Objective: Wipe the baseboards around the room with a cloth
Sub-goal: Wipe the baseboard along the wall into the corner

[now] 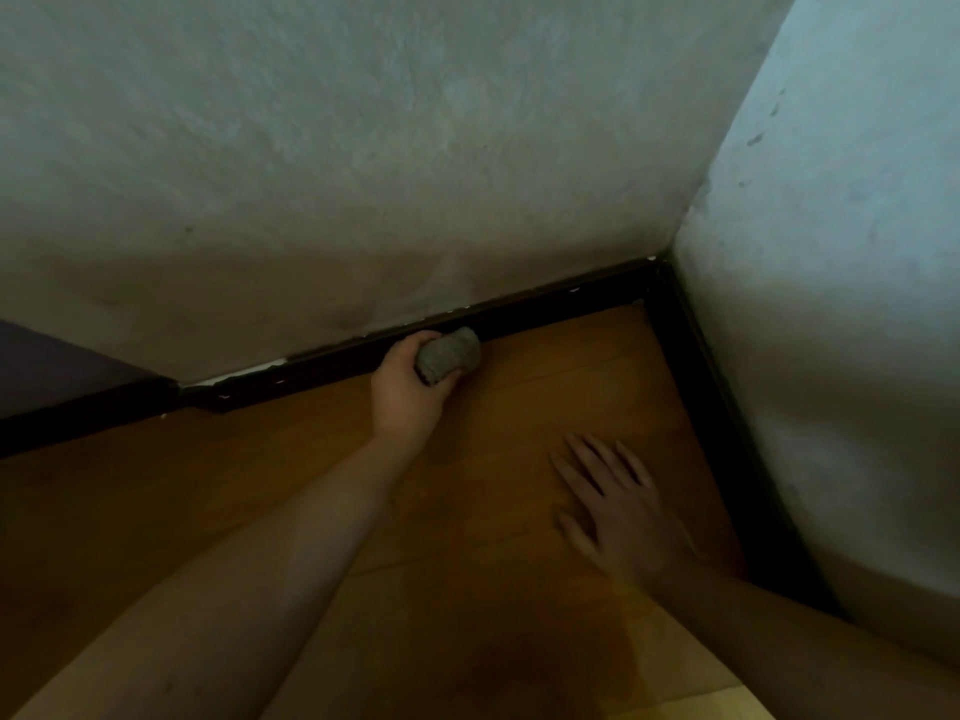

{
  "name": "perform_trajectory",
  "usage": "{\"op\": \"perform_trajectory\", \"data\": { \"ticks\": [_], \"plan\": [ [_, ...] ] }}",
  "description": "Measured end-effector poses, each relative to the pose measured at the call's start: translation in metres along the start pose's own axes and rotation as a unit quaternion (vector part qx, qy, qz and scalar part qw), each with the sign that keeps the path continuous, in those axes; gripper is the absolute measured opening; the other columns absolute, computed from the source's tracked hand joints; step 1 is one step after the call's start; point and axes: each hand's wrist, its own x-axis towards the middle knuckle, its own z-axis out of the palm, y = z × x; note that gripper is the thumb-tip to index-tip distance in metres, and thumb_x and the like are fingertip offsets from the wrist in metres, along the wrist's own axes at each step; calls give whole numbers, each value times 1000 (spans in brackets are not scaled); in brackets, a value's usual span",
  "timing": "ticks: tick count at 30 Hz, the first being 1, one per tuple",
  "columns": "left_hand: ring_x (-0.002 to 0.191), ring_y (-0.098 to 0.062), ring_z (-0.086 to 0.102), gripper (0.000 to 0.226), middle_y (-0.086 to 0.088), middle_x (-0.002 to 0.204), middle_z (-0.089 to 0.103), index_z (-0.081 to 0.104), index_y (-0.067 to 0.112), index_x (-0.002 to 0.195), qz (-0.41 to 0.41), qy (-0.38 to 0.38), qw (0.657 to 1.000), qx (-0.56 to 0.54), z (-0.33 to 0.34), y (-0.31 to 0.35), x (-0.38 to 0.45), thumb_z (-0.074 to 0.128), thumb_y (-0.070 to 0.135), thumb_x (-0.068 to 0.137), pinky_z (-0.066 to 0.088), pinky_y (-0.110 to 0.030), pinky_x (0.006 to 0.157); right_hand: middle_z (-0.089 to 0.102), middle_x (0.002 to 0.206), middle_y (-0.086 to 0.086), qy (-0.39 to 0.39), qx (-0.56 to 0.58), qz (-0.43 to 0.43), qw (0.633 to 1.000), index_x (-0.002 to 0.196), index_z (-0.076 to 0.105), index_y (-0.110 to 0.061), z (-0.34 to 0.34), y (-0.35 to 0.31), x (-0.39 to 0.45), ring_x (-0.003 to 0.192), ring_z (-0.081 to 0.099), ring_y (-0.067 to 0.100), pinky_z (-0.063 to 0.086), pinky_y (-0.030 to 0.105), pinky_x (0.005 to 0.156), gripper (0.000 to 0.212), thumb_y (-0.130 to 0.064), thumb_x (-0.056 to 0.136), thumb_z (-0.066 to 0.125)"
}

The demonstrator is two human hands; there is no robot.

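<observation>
The dark baseboard (pixel 545 306) runs lengthwise from lower left up to the corner at right. The balled grey cloth (pixel 448 354) presses against it, gripped in the left hand (pixel 410 389), so the unwiped stretch probably lies rightward. The right hand (pixel 615 511), fingers spread, rests flat on the wooden floor (pixel 260 459), nearer that corner.

A room corner in a home: two rough, pale plastered walls (pixel 415 148) meet above a dark baseboard (pixel 545 309), chipped along its top edge, and warm wood-plank flooring (pixel 519 387) runs right up to that baseboard.
</observation>
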Motion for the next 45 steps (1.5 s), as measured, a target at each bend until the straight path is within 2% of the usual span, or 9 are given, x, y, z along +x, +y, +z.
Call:
{"op": "perform_trajectory", "data": {
  "ticks": [5, 9, 11, 16, 20, 26, 32, 38, 45],
  "plan": [
    [106, -12, 54, 46, -5, 121, 62, 63, 11, 124, -47, 85, 995, -4, -28, -28, -12, 80, 16, 83, 41, -24, 88, 26, 161, 5, -9, -10, -3, 1000, 152, 37, -22, -1, -1, -1, 149, 23, 21, 16, 45, 119, 62, -53, 97, 35],
    [112, -25, 59, 45, -11, 123, 62, 61, 9, 126, -117, 160, 980, -28, -34, -35, -22, 78, 14, 84, 41, -26, 86, 28, 160, 4, -1, -2, 4, 1000, 150, 39, -22, 1, -1, 1, 147, 27, 22, 17, 45, 119, 62, -53, 97, 35],
    [114, -23, 58, 48, -8, 125, 62, 61, 10, 127, -104, 149, 983, -35, -31, -29, -25, 79, 17, 84, 45, -30, 91, 30, 159, 5, 8, 1, 4, 1000, 150, 41, -21, 1, -2, 1, 146, 30, 23, 19, 46, 117, 63, -52, 96, 35],
    [109, -12, 56, 45, 0, 121, 61, 61, 17, 123, 36, 32, 998, -46, -7, 14, -21, 81, 22, 83, 45, -25, 91, 30, 160, 5, 13, 3, 0, 1000, 150, 40, -21, 1, -2, 0, 146, 29, 23, 20, 47, 118, 63, -53, 96, 36],
    [107, -10, 55, 44, 7, 113, 58, 56, 19, 118, 55, 0, 996, -77, 26, 50, -14, 81, 18, 81, 49, -27, 90, 31, 159, 5, 18, -3, -3, 1000, 149, 42, -21, 1, -1, 0, 146, 31, 24, 20, 47, 118, 62, -52, 95, 39],
    [116, -19, 54, 47, -3, 123, 58, 56, 16, 123, 67, -25, 996, -57, 71, 74, -12, 79, 19, 83, 47, -32, 95, 36, 156, 7, 14, -8, -4, 1000, 144, 48, -21, -2, -4, 0, 145, 32, 25, 16, 45, 119, 58, -51, 95, 43],
    [111, -21, 56, 40, -4, 116, 61, 59, 15, 115, 40, 21, 997, -67, 74, 83, -7, 80, 17, 81, 47, -30, 88, 30, 159, 4, 16, 4, -1, 1000, 147, 45, -22, -4, -3, -1, 147, 25, 21, 4, 40, 122, 59, -51, 96, 44],
    [105, -14, 57, 37, 5, 110, 60, 53, 29, 106, 22, 34, 997, -66, 35, 49, -3, 79, 19, 83, 48, -30, 85, 30, 159, 4, 12, 14, 2, 1000, 146, 47, -21, -3, -3, 0, 146, 25, 19, 3, 39, 122, 58, -51, 96, 42],
    [98, -11, 57, 36, 3, 106, 61, 57, 18, 111, -55, 140, 986, -66, -31, -8, -9, 80, 21, 84, 41, -20, 78, 32, 158, 5, 27, 22, -2, 999, 148, 44, -20, 1, -2, 1, 146, 28, 22, 12, 42, 121, 61, -51, 96, 39]
  ]
}}
